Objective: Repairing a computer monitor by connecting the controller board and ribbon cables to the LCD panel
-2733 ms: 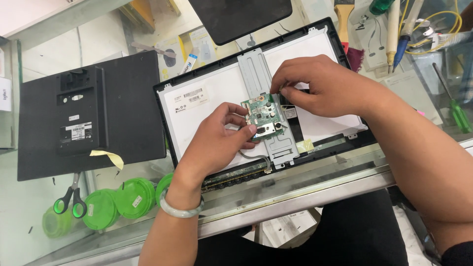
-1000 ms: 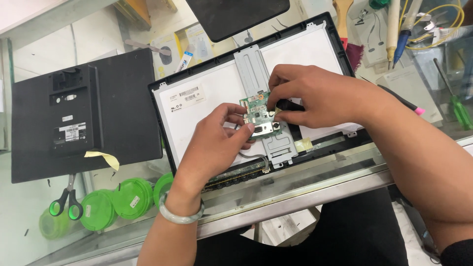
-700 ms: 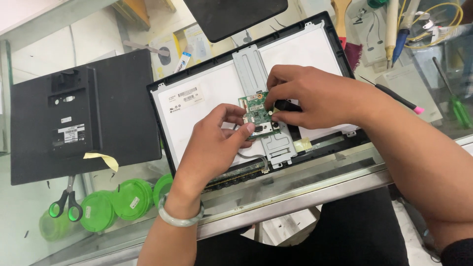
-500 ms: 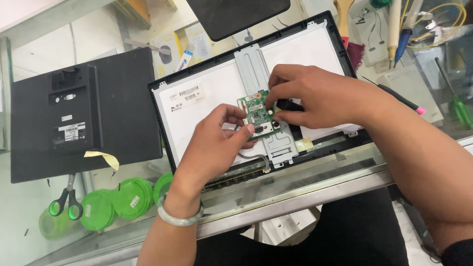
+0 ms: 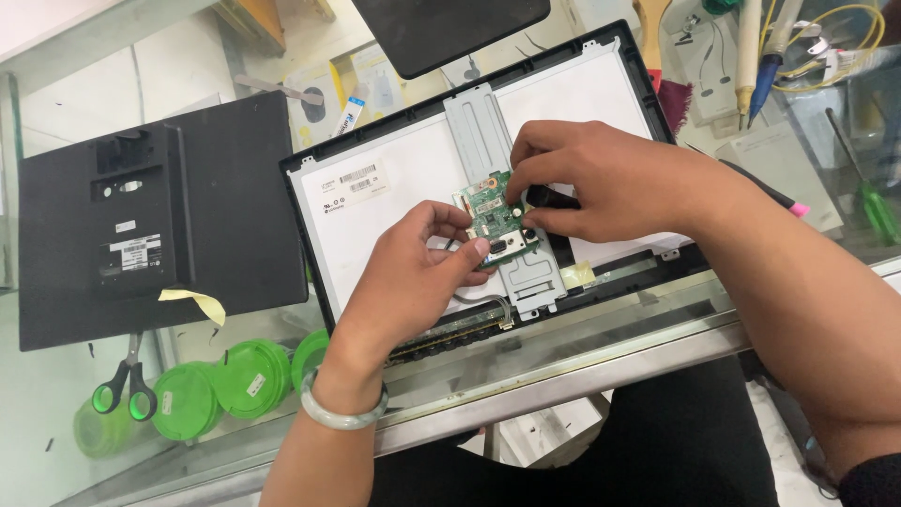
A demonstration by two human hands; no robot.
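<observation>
Your left hand sat over the lower middle of the screen panel, fingers curled, with thumb and forefinger pinched on the near-left edge of the small green circuit board. Your right hand came in from the right and closed around a short black tool handle, its tip set against the board's right side; what kind of tip it carried could not be told, since your fingers covered it. So neither hand was spread — both were closed on something.

The green circuit board lay on the grey metal bracket that ran down the middle of the panel's white back, roughly at the bracket's lower half. A thin grey cable curved away below the board toward the panel's near edge. The panel itself lay face down in its black frame, tilted on the glass table, with its near edge close to the table's metal rim.

To the left of the panel rested a black back cover with a strip of yellowish tape at its lower edge. Beneath the glass, on a lower shelf, showed a pair of scissors with green and black handles and several green round lids. At the far right stood a few tools — a green-handled screwdriver and a blue-tipped pen-like tool among them. A pale green bangle circled your left wrist.
</observation>
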